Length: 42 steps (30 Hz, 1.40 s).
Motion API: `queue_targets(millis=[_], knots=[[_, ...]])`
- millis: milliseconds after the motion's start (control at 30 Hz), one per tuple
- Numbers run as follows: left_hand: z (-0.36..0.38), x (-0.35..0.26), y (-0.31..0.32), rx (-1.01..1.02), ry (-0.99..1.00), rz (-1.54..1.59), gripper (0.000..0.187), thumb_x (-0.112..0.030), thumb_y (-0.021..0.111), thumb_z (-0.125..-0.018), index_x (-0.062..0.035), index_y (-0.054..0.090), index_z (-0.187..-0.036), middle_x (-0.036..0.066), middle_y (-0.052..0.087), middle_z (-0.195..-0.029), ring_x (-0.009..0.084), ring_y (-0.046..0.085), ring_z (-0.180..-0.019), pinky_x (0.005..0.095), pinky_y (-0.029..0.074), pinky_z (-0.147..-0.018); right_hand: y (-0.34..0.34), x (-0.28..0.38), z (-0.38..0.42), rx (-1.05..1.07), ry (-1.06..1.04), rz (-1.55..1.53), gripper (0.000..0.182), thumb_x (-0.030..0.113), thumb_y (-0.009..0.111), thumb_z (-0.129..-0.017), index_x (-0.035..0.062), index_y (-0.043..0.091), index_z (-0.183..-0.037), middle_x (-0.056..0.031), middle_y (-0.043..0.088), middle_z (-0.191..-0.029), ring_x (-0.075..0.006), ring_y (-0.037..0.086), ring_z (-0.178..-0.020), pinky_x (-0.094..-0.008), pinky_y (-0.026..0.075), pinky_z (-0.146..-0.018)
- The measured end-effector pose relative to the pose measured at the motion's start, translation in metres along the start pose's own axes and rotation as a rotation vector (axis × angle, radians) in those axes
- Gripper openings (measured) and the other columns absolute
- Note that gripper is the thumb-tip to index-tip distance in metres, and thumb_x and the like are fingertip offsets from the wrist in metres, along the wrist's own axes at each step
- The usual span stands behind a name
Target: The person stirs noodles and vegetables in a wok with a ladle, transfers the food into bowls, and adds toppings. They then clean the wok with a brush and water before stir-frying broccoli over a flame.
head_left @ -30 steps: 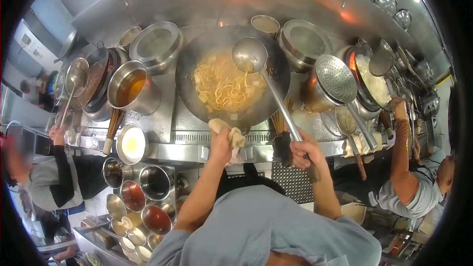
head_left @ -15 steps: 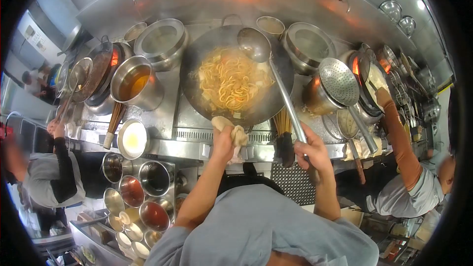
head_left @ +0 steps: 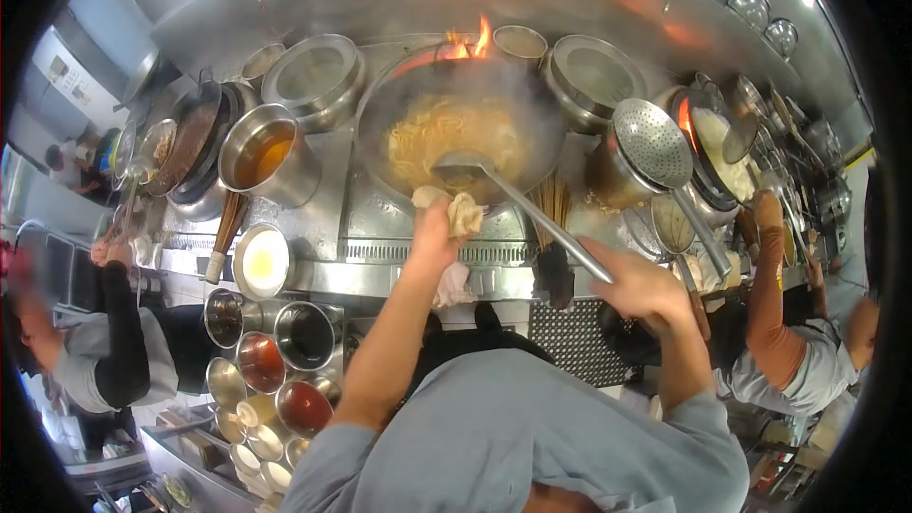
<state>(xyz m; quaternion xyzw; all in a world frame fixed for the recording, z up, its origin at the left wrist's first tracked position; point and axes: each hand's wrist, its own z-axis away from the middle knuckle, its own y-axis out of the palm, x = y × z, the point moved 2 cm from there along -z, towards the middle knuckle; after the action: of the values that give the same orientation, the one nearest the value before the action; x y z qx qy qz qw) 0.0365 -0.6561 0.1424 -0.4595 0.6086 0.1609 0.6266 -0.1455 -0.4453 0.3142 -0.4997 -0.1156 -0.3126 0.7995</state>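
Note:
My left hand is closed round a folded cloth at the near rim of a wok. The cloth hides the part of the wok it covers. My right hand grips the end of a long-handled ladle. The ladle's bowl lies in the near part of the wok, among thick noodles. Steam blurs the noodles. Flames rise behind the wok's far rim.
A pot of amber liquid stands left, a perforated skimmer on a pot right. Bamboo brushes lie by the stove edge. Sauce containers stand lower left. Co-workers are at both sides, a sleeved arm on the right.
The ladle's bowl has come down from the wok's far right rim into the near noodles. My right hand has moved right. Flames have appeared behind the wok, and steam has thickened.

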Motion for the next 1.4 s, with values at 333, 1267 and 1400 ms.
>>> queue_targets(millis=[333, 1267, 1400], knots=[[0.053, 0.015, 0.019, -0.195, -0.711, 1.103, 0.015, -0.012, 0.049, -0.092, -0.006, 0.053, -0.105, 0.011, 0.063, -0.088, 0.0229, 0.065, -0.079, 0.0364, 0.055, -0.059, 0.006, 0.004, -0.012, -0.082, 0.057, 0.001, 0.068, 0.018, 0.056, -0.083, 0.0134, 0.03, -0.147, -0.0296, 0.065, -0.091, -0.0439, 0.065, -0.083, -0.0499, 0.049, -0.074], [0.065, 0.05, -0.007, 0.076, -0.782, 1.289, 0.048, -0.039, 0.061, -0.094, -0.0066, 0.049, -0.127, 0.01, 0.064, -0.108, 0.0248, 0.065, -0.095, 0.0382, 0.056, -0.078, 0.045, -0.059, -0.085, -0.365, 0.121, -0.556, 0.064, 0.011, 0.058, -0.083, 0.0055, 0.037, -0.144, -0.0142, 0.062, -0.072, -0.0211, 0.059, -0.053, -0.0363, 0.047, -0.048], [0.114, 0.061, -0.002, 0.216, -0.777, 1.267, 0.058, -0.039, 0.061, -0.093, -0.0043, 0.043, -0.135, 0.014, 0.062, -0.113, 0.027, 0.065, -0.096, 0.0388, 0.056, -0.078, 0.014, -0.068, -0.174, -0.527, -0.044, -0.7, 0.058, 0.007, 0.056, -0.083, 0.003, 0.042, -0.139, -0.0059, 0.056, -0.066, -0.0138, 0.049, -0.043, -0.0303, 0.04, -0.04]])
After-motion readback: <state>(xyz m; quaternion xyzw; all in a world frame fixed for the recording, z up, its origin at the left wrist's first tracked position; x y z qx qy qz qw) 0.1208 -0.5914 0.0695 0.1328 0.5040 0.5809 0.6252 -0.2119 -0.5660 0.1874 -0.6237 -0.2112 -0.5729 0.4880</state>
